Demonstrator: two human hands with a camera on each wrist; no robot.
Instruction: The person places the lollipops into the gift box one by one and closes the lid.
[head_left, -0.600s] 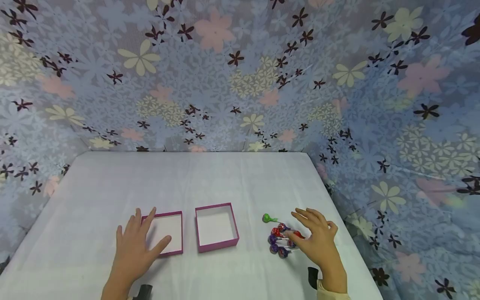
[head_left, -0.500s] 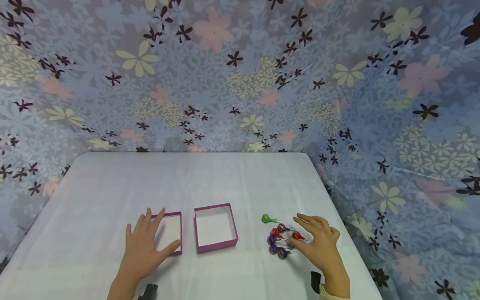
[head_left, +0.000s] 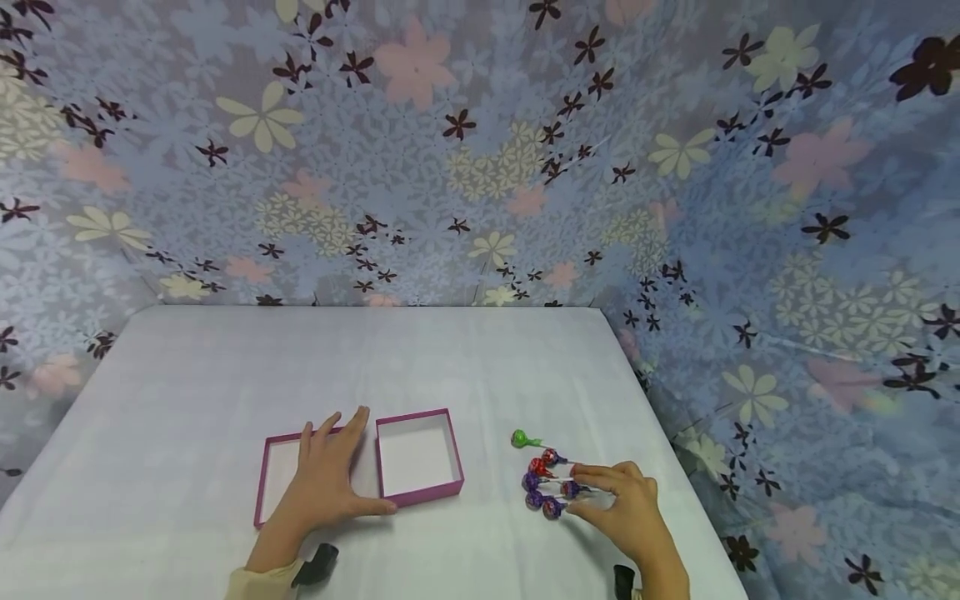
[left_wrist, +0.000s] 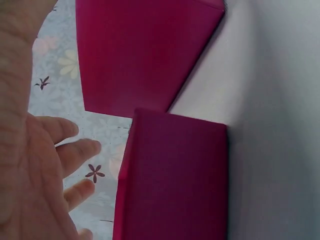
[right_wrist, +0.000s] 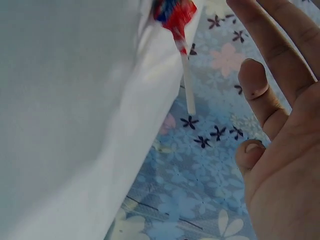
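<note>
My left hand (head_left: 330,475) reaches over the right side of a shallow white box with magenta walls (head_left: 264,483). Its fingers are spread, and the thumb tip is at the near left corner of a second magenta-walled box (head_left: 429,496). The left wrist view shows the outer walls of both boxes, with the fingers beside them. My right hand (head_left: 626,508) hovers low over a cluster of wrapped lollipops (head_left: 531,482), thumb and fingers apart. In the right wrist view, a red-wrapped lollipop (right_wrist: 180,20) with a white stick lies near the fingers. The hand hides some lollipops in the head view.
A green lollipop (head_left: 520,438) lies just beyond the cluster. Everything stands on a table with a white cloth (head_left: 337,358). Floral fabric (head_left: 420,167) hangs behind the table and along its right side.
My left hand has moved right, from the left box toward the second box. The right hand has lowered and come closer to the lollipops, covering the red one on the right.
</note>
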